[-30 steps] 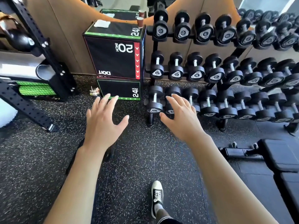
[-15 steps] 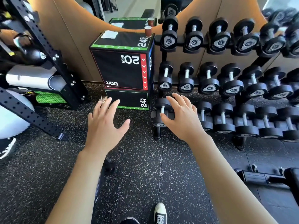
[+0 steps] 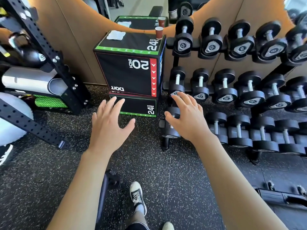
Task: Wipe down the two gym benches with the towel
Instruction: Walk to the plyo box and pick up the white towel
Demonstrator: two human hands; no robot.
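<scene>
Floor [image 3: 157,171]: the speckled rubber floor ahead of you is bare up to the boxes, so you have open room to walk straight in.
Dumbbell rack [image 3: 232,90]: it fills your right side in three tiers; its nearest post stands just beside your right hand, so that side is tight.
Squat rack [image 3: 33,52]: black uprights and a slanted foot crowd your left; the clear lane runs between it and the dumbbells.
Plyo boxes [image 3: 129,75]: two are stacked against the wall dead ahead, the upper one set at an easy height to lift things from.
Bench [image 3: 282,196]: only a dark padded edge shows at your lower right; the second one I cannot make out.
Left hand [image 3: 108,127]: held out in front, fingers spread wide, nothing in them.
Right hand [image 3: 186,118]: also stretched forward, fingers splayed and empty, passing in front of the low dumbbells; contact I cannot tell.
Towel [image 3: 115,35]: a white folded cloth, by my judgement the towel, lies on the top box's far left corner, well apart from both hands.
Paper cup [image 3: 159,32]: it stands upright at the top box's far right corner; keep your reach left of it.
</scene>
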